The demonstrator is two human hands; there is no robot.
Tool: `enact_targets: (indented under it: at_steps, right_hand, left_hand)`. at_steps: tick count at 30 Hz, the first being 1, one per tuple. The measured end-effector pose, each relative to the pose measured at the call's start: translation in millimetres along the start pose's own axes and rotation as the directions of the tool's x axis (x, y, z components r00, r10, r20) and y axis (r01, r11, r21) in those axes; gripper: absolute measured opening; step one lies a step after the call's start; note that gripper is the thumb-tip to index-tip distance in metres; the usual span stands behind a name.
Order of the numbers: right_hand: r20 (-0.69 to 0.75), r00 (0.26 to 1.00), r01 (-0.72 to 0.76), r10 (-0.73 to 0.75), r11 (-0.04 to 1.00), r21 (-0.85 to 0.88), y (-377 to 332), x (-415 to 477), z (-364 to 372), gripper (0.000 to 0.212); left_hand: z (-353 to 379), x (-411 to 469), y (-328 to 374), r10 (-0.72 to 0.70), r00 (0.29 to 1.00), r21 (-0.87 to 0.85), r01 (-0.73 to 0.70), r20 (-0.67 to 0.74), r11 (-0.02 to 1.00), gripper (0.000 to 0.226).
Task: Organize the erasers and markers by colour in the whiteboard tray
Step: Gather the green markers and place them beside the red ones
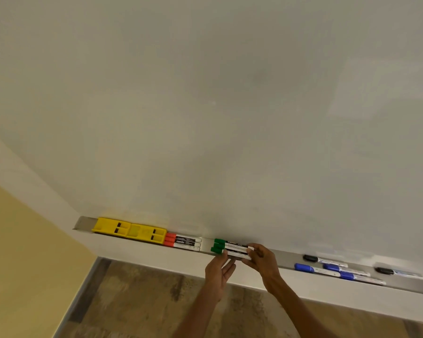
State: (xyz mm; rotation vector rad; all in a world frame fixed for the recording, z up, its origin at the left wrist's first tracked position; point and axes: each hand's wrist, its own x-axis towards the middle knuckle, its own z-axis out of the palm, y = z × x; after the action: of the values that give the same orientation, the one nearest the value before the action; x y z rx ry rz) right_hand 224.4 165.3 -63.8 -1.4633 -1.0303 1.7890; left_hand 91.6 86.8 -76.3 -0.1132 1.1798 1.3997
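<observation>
Both hands work at the green markers [230,248], a bundle of three lying in the whiteboard tray [288,259] just right of the red markers [182,241]. Right hand [260,261] is curled, fingertips pinching the white barrels at their tail ends; left hand [217,269] is half open, fingers steadying the bundle from below near the caps. Such markers look light, stiff and smooth, apt to roll, so gripping all three barrels together seems wisest. Yellow erasers [130,231] sit beyond the red markers; blue markers [337,272] and black markers [322,259] lie well to the green markers' right.
</observation>
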Motion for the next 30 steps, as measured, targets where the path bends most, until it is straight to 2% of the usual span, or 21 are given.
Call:
enact_targets:
  at_steps: [8,14,22,24,28,30]
  right_hand:
    - [-0.006,1.000,-0.006,0.005,0.988,-0.157,4,19,43,0.014]
    - [-0.074,0.996,-0.068,0.052,0.968,-0.242,9,23,64,0.014]
    - [-0.188,0.971,-0.171,0.145,0.977,-0.126,9,19,84,0.036]
    - [-0.207,0.968,-0.166,0.139,0.979,-0.119,9,17,86,0.033]
    - [-0.220,0.968,-0.149,0.122,0.983,-0.107,7,11,85,0.014]
    - [-0.221,0.969,-0.139,0.109,0.983,-0.123,7,8,83,0.014]
  left_hand:
    - [-53,-4,19,-0.010,0.998,0.054,0.014,-0.067,0.998,0.049]
    - [-65,-5,27,-0.003,0.997,0.066,0.007,-0.071,0.998,0.050]
    - [-62,-7,24,-0.021,0.999,0.086,0.025,-0.045,0.996,0.047]
    - [-62,-7,23,-0.029,0.998,0.085,0.033,-0.049,0.996,0.046]
    - [-62,-7,19,-0.036,0.998,0.085,0.040,-0.046,0.996,0.049]
    - [-62,-8,17,-0.037,0.999,0.088,0.040,-0.040,0.995,0.049]
